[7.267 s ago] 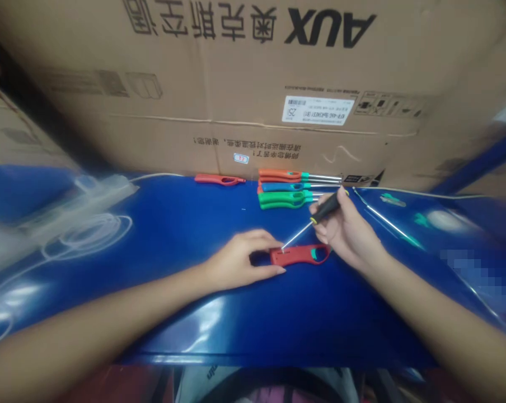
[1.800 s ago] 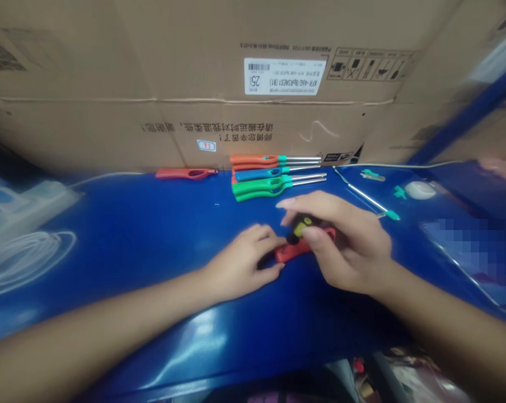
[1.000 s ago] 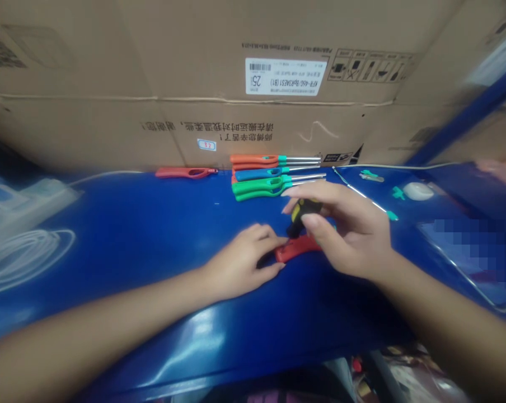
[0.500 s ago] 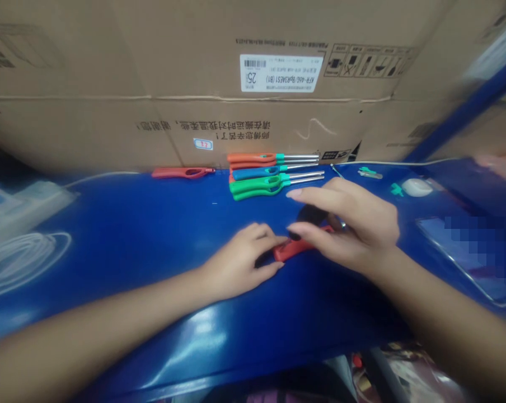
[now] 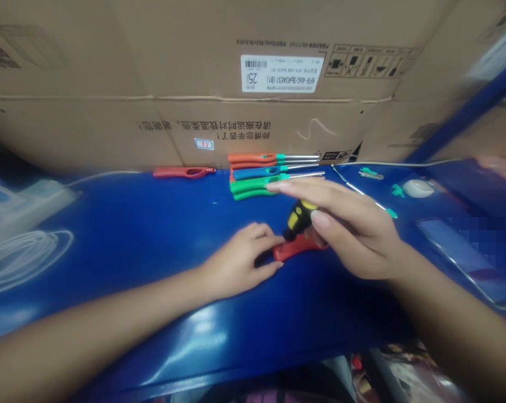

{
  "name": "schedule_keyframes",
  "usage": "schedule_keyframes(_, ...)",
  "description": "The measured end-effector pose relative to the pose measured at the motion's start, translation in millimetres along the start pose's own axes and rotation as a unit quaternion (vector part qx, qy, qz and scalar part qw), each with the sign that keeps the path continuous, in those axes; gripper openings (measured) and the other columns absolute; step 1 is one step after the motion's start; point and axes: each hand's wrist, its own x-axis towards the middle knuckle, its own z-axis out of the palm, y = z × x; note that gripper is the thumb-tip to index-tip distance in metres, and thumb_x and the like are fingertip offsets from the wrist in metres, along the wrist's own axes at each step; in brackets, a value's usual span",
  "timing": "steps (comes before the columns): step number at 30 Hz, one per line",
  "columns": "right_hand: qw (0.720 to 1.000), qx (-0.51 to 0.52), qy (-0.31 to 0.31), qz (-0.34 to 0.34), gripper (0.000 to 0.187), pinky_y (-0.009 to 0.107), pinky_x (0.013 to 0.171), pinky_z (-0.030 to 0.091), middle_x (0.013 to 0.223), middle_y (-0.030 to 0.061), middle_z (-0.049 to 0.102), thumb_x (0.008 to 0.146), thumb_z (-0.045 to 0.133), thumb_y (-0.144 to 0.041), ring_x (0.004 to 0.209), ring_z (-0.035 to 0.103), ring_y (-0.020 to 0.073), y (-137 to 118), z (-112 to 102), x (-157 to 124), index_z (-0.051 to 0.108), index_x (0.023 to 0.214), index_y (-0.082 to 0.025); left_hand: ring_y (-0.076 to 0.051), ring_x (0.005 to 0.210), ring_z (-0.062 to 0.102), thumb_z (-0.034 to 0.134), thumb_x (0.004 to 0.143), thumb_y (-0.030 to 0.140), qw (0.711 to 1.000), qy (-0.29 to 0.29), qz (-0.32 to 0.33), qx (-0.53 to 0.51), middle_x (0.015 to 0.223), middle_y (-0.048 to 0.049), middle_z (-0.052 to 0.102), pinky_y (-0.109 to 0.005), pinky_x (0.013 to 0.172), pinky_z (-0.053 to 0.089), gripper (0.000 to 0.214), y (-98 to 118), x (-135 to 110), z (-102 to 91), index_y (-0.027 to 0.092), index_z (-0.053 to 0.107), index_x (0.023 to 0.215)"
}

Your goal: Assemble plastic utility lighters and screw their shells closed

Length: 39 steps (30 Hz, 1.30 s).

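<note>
A red lighter handle (image 5: 297, 249) lies on the blue table, its far right part hidden by my right hand. My left hand (image 5: 240, 262) is closed in a pinch on its left end. Over the handle, my right hand (image 5: 357, 232) holds a short black-and-yellow screwdriver (image 5: 295, 218) between thumb and fingers, with the forefinger stretched out. The screwdriver's narrow end points down at the handle near my left fingertips; whether it touches is hard to tell. Just beyond lie finished-looking long lighters: green (image 5: 253, 188), blue (image 5: 253, 173) and orange (image 5: 253, 159).
Another red handle (image 5: 179, 173) lies back left. A thin metal rod with a teal end (image 5: 364, 193), teal pieces (image 5: 398, 191), a white rounded object (image 5: 418, 188) and a phone (image 5: 458, 246) are on the right. Coiled white cable (image 5: 38, 252) sits left; a cardboard box (image 5: 110, 123) stands behind.
My right hand has turned and its forefinger has stretched left, bringing the screwdriver's yellow parts into view. The rod behind it now shows. My left hand and the red handle stay put.
</note>
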Motion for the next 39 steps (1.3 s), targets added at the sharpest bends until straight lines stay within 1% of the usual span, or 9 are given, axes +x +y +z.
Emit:
schedule_keyframes(3,1.0,0.012,0.013,0.002,0.036,0.032,0.078,0.061,0.105,0.0052,0.075,0.101,0.051,-0.024,0.09,0.071,0.0177,-2.1,-0.5,-1.3,0.06,0.135,-0.025,-0.024,0.104,0.059,0.065,0.093,0.028,1.0,0.003,0.001,-0.002,0.11,-0.008,0.064,-0.042,0.096,0.05,0.031,0.9,0.6,-0.8,0.019,0.066,0.122)
schedule_keyframes(6,0.99,-0.117,0.072,-0.04,0.028,0.027,0.065,0.059,0.078,0.0016,0.073,0.091,0.07,-0.032,0.07,0.069,0.0164,-1.2,0.9,-4.3,0.07,0.118,-0.026,-0.022,0.099,0.058,0.065,0.092,0.025,1.0,-0.002,-0.002,-0.01,0.105,-0.0064,0.063,-0.04,0.093,0.051,0.026,1.8,1.1,-1.5,0.02,0.067,0.118)
schedule_keyframes(12,0.998,-0.02,0.058,-0.027,0.037,0.035,0.078,0.061,0.117,0.0086,0.073,0.102,0.041,-0.023,0.097,0.071,0.02,2.6,7.8,-2.8,0.06,0.135,-0.023,-0.022,0.1,0.057,0.064,0.093,0.028,1.0,0.0,0.001,-0.013,0.106,-0.0067,0.062,-0.04,0.094,0.05,0.028,0.3,0.1,-0.1,0.019,0.066,0.119)
schedule_keyframes(17,0.986,-0.079,0.145,-0.038,0.02,0.03,0.063,0.057,0.086,0.0029,0.074,0.089,0.071,-0.027,0.066,0.066,0.0162,12.5,10.5,-1.6,0.071,0.109,-0.025,-0.022,0.101,0.058,0.064,0.093,0.027,1.0,0.003,0.003,-0.013,0.107,-0.0071,0.063,-0.041,0.095,0.05,0.033,-1.2,0.2,0.8,0.018,0.064,0.125)
schedule_keyframes(22,0.995,0.047,0.041,0.078,0.036,0.031,0.069,0.06,0.128,0.0099,0.067,0.104,0.041,-0.026,0.076,0.069,0.0146,14.5,11.0,-4.8,0.051,0.138,-0.024,-0.022,0.102,0.058,0.063,0.094,0.029,1.0,-0.005,0.001,-0.012,0.108,-0.0084,0.062,-0.041,0.095,0.051,0.037,-0.2,0.4,-0.1,0.016,0.062,0.129)
schedule_keyframes(25,0.99,0.1,0.035,0.088,0.031,0.026,0.062,0.059,0.114,0.0075,0.072,0.101,0.051,-0.027,0.075,0.07,0.0138,10.7,10.4,-3.6,0.057,0.131,-0.022,-0.023,0.103,0.058,0.063,0.094,0.029,1.0,-0.004,0.001,-0.009,0.109,-0.0084,0.063,-0.041,0.096,0.05,0.036,-0.6,0.0,0.7,0.017,0.063,0.128)
schedule_keyframes(28,0.995,-0.016,0.096,0.036,0.025,0.027,0.066,0.06,0.097,0.0044,0.075,0.088,0.074,-0.029,0.074,0.07,0.0159,6.7,8.5,-2.1,0.07,0.111,-0.023,-0.023,0.104,0.059,0.064,0.093,0.028,1.0,0.004,0.006,-0.003,0.111,-0.0081,0.064,-0.042,0.097,0.05,0.035,-1.7,-0.4,2.0,0.019,0.063,0.127)
schedule_keyframes(34,0.998,0.02,0.022,0.049,0.041,0.032,0.073,0.062,0.122,0.0066,0.072,0.102,0.047,-0.024,0.086,0.072,0.017,-2.0,4.9,-1.5,0.055,0.143,-0.028,-0.023,0.105,0.06,0.064,0.093,0.029,1.0,0.001,0.001,-0.006,0.11,-0.0082,0.064,-0.041,0.097,0.051,0.033,-1.8,0.1,2.2,0.02,0.065,0.125)
schedule_keyframes(39,0.992,-0.071,0.099,-0.022,0.026,0.029,0.069,0.059,0.085,0.0013,0.073,0.09,0.07,-0.024,0.072,0.067,0.0157,-1.3,4.9,0.1,0.071,0.116,-0.027,-0.024,0.11,0.06,0.063,0.093,0.029,1.0,0.006,0.005,-0.002,0.117,-0.0092,0.064,-0.043,0.101,0.049,0.034,-1.8,-0.6,2.7,0.019,0.064,0.126)
